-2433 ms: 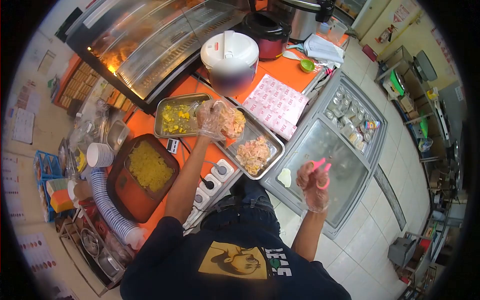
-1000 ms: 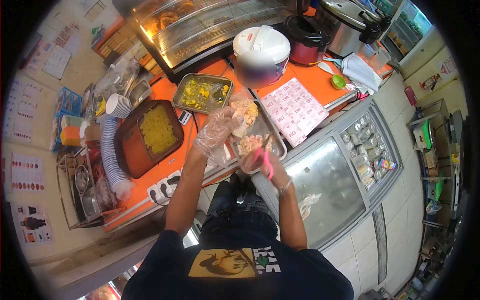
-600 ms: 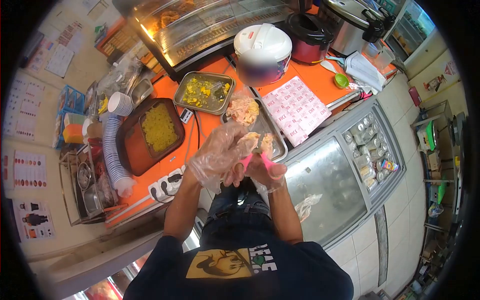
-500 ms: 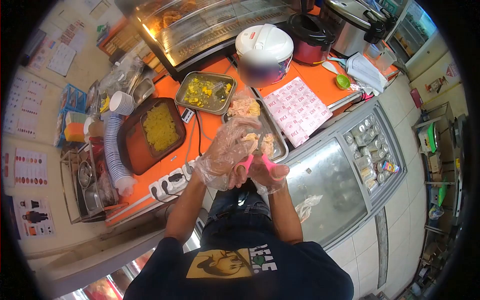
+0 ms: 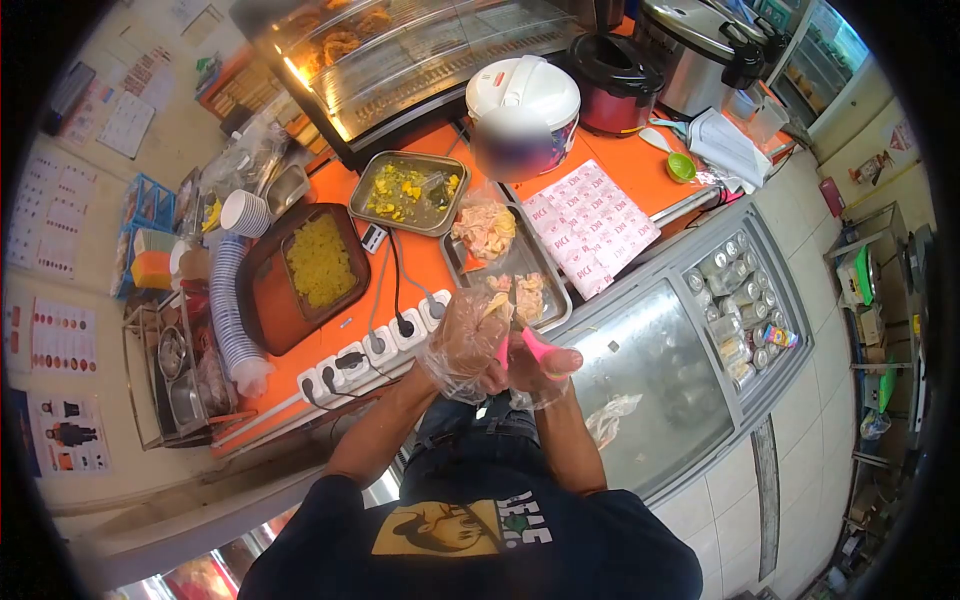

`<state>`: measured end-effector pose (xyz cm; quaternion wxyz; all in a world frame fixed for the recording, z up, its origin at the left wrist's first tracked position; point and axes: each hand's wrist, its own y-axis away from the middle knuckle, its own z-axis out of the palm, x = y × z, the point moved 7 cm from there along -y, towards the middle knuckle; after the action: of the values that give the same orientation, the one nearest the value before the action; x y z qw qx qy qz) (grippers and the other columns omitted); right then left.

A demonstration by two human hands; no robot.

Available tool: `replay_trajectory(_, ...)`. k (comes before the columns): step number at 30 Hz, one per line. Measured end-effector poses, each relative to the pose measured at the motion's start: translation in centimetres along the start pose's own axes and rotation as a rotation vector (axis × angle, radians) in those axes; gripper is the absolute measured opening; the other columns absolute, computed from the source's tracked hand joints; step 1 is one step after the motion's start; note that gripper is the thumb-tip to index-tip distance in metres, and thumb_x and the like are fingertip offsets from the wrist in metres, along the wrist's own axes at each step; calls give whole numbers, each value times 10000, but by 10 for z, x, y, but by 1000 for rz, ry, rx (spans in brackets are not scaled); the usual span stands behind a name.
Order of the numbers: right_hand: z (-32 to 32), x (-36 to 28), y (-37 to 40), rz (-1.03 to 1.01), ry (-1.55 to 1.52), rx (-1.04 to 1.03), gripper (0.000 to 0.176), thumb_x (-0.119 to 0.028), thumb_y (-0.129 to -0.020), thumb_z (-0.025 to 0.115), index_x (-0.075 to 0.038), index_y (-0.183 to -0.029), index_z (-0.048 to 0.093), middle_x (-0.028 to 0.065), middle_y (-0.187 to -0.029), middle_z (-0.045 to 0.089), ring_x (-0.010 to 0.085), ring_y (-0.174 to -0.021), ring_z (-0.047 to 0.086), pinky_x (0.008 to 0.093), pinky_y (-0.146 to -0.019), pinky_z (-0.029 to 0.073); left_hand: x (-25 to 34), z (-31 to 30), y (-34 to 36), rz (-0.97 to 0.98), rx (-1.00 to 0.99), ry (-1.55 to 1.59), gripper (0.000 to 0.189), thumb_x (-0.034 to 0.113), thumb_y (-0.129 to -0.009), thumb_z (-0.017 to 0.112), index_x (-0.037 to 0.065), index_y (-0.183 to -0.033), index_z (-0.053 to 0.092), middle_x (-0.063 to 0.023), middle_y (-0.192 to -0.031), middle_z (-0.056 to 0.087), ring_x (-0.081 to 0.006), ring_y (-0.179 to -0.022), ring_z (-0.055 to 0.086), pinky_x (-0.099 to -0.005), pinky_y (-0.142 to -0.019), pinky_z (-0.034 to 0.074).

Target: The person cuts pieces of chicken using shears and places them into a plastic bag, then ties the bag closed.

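My right hand (image 5: 543,372), in a clear plastic glove, is closed around scissors with pink handles (image 5: 541,346). Beside it my left hand (image 5: 462,338), gloved the same way, pinches a pale, yellowish-pink piece of meat (image 5: 497,299) near the scissor blades. Both hands are over the near edge of a metal tray (image 5: 562,292). On that tray lie a larger heap of pale meat (image 5: 484,232) in clear plastic and some loose pieces (image 5: 530,297). The fingertips of my left hand are partly hidden by the glove's folds.
Left of the tray are a metal pan of yellow bits (image 5: 410,192), a brown tray with yellow food (image 5: 322,262) and a power strip (image 5: 360,360). Printed paper (image 5: 590,225) lies to the right, before a white rice cooker (image 5: 525,95). A glass-topped freezer (image 5: 650,390) stands at right.
My left hand has come down toward my body and turned, uncovering the meat heap and the power strip. The scissors have stayed in my right hand, slightly lower.
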<state>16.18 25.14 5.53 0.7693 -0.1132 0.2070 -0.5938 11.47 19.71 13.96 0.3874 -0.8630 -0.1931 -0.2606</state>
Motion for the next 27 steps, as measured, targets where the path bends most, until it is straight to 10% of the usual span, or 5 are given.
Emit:
replay_trajectory(12, -2, 8, 15, 144, 272, 174, 439, -482, -891, 576, -61, -1007, 538, 53, -808, 532, 148, -667, 487, 255, -576, 370, -3, -2, -11, -125, -240, 204, 225, 167, -857, 539, 27, -681, 532, -122, -590, 475, -279, -535, 447, -376, -528, 365)
replay_trajectory(17, 9, 7, 12, 372, 260, 318, 878, -841, -536, 655, -49, -904, 559, 14, -839, 483, 155, -730, 445, 239, -615, 305, -14, -15, -8, -345, -322, 330, 262, 252, -775, 627, 10, -870, 597, -152, -667, 536, -312, -601, 585, -388, -522, 448)
replay_trajectory(22, 22, 8, 10, 150, 110, 21, 493, -478, -913, 546, -23, -1101, 560, 110, -971, 549, 207, -884, 534, 319, -742, 425, -4, -11, -6, -142, -421, 52, 236, 277, -836, 576, 44, -802, 566, -120, -578, 471, -327, -568, 542, -417, -539, 417)
replay_trajectory(24, 5, 16, 26, 199, -73, 703, 459, -484, -916, 540, -30, -971, 572, 97, -869, 536, 210, -816, 509, 331, -719, 411, -1, -11, -1, -38, -286, 71, 244, 285, -841, 558, 50, -784, 526, -146, -600, 486, -348, -550, 537, -437, -507, 416)
replay_trajectory(27, 3, 21, 14, 222, -114, 166, 479, -520, -911, 540, -45, -851, 549, 79, -800, 507, 203, -773, 476, 324, -674, 396, 3, -19, -1, 28, -209, -8, 241, 267, -804, 601, 31, -799, 555, -151, -620, 507, -356, -558, 551, -441, -502, 441)
